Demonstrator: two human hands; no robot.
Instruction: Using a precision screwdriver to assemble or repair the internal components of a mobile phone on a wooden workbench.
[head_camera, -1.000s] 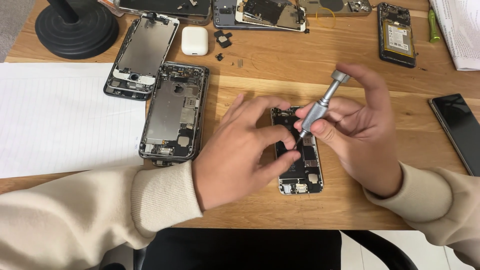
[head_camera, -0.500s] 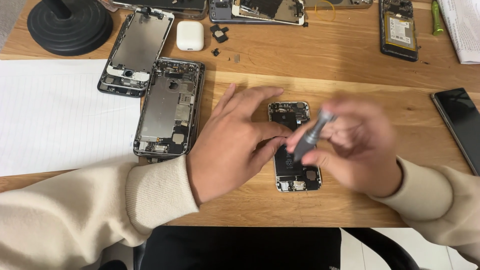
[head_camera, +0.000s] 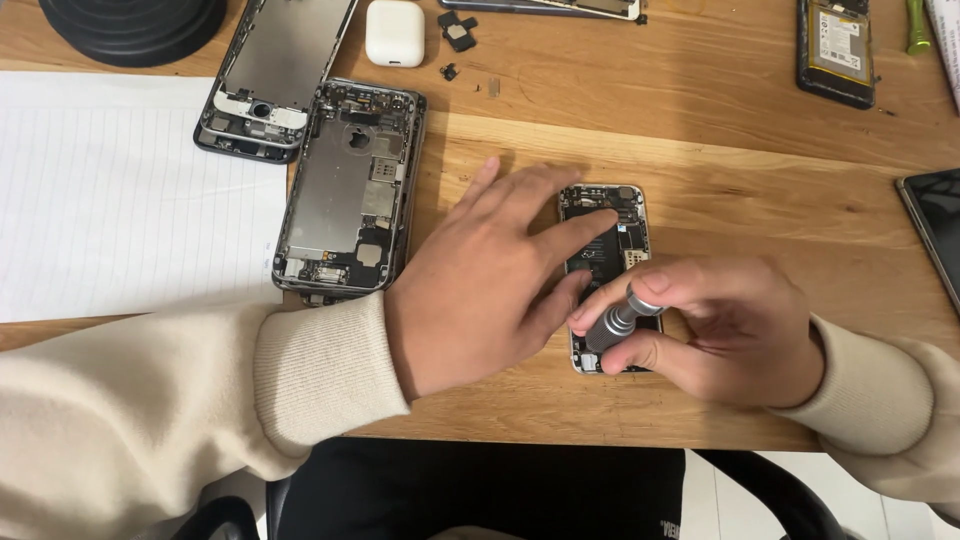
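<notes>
Where a second ago our right hand (head_camera: 720, 335) held the small grey screwdriver (head_camera: 618, 322) tilted well above the opened phone (head_camera: 605, 240), we have now brought it low, fingers clenched round its barrel, so that the tool lies close over the lower half of the phone; its tip is hidden from us behind our fingers. Our left hand (head_camera: 480, 285) has stayed put, grasping nothing, spread flat with its fingertips pressing on the phone's upper part to pin it. We judge from this that the driver is being seated on a screw near the bottom of the board, though we cannot see the contact.

The phone lies on a pale wooden worktop (head_camera: 720, 140). Just left of our left hand sits an emptied phone shell (head_camera: 345, 190), overlapping another shell (head_camera: 275, 80) further back. A sheet of lined paper (head_camera: 120, 190) covers the left side, a white earbud case (head_camera: 395, 32) and a few loose small parts (head_camera: 458, 30) lie beyond, and a black round base (head_camera: 130, 25) shows at the far corner.
</notes>
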